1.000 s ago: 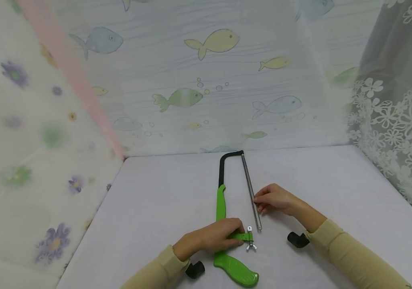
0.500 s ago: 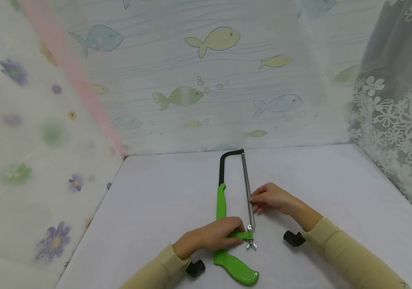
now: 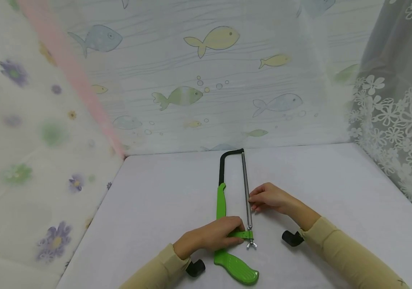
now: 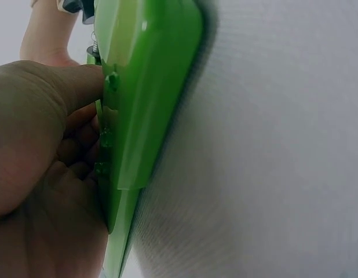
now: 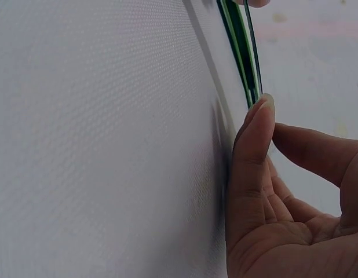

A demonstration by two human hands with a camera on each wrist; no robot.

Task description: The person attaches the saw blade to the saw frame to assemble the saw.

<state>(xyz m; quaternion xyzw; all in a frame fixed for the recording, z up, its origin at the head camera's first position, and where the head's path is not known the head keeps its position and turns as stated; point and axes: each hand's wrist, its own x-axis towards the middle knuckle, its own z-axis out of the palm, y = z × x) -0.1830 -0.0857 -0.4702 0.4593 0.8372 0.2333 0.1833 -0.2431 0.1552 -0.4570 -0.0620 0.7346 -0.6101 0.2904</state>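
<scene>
A hacksaw [image 3: 221, 202] with a green handle and a black front frame lies flat on the white table. Its grey blade [image 3: 245, 172] runs from the far tip of the frame down to the metal holder by the wing nut [image 3: 251, 244]; whether it sits on the pin is too small to tell. My left hand [image 3: 224, 235] lies across the green frame and holds the blade-holder bracket. In the left wrist view, the thumb presses the green body [image 4: 147, 87]. My right hand [image 3: 274, 199] pinches the blade near its middle, fingertips close to the table in the right wrist view.
Black wrist devices [image 3: 195, 268] sit at the cuffs on both arms. A fish-patterned curtain [image 3: 206, 76] hangs behind the table [image 3: 162, 192]. Flowered cloth [image 3: 14, 176] borders the left, and a lace curtain [image 3: 404, 120] the right.
My right hand has swung the blade's near end to the left, from beside the holder to over it. The left hand has stayed on the bracket.
</scene>
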